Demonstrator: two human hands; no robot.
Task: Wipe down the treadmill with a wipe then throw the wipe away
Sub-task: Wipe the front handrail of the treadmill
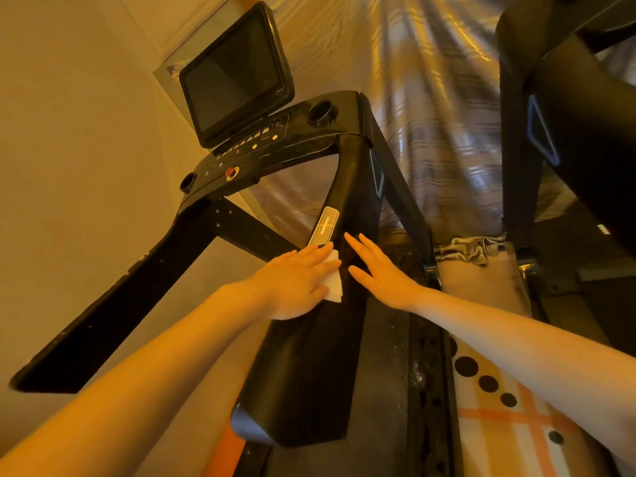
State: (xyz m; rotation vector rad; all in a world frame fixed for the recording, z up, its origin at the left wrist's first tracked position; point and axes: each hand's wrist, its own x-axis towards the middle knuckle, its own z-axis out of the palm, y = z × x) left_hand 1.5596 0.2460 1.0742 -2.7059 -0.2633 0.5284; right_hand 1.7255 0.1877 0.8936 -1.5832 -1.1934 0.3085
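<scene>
Wipe [333, 275] sits on the treadmill's [303, 356] right handrail, just below the silver +/- pad [323, 226], pinned flat under the left hand [292, 282], fingers straight & pressing, not curled round it. Right hand [377, 271] lies flat w/ straight fingers on the same rail just beside, holding nothing, prob. bracing. To do this step well: keep the palm flat over the wipe, run long strokes down the rail toward the near end, then do the pad, console [268, 142] & screen [237, 75]; refold if the wipe bunches. Hard to tell: most of the wipe is hidden under the hand, so can't say if it's damp or dirty; belt mostly out of view; no bin in sight; orange light masks grime on the black surfaces.
</scene>
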